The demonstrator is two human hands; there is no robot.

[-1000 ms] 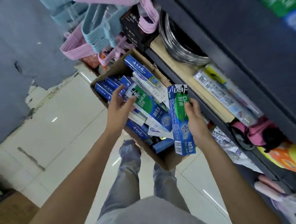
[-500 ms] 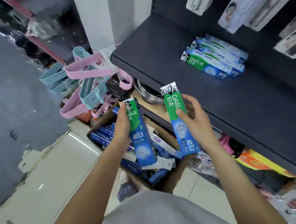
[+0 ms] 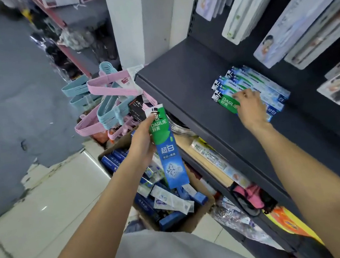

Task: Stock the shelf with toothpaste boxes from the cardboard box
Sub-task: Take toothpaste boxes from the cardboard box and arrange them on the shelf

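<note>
My left hand [image 3: 142, 141] grips a green and blue toothpaste box [image 3: 167, 150], held upright above the open cardboard box [image 3: 200, 218] on the floor, which holds several more toothpaste boxes. My right hand [image 3: 251, 109] lies on top of a green and blue toothpaste box [image 3: 226, 103] at the front of the row of toothpaste boxes [image 3: 254, 83] on the dark shelf [image 3: 180, 84]. Its fingers curl over that box, and most of the box is hidden under the hand.
Pink and blue plastic hangers [image 3: 104, 98] hang left of the shelf end. White packaged goods [image 3: 292, 17] hang on the back panel above the row. A lower shelf [image 3: 209, 158] holds tubes and bags. Pale floor tiles [image 3: 50, 198] lie left of the cardboard box.
My right hand carried its toothpaste box up onto the shelf beside the row there. My left hand lifted a box out of the cardboard box and raised it. The view tilted upward.
</note>
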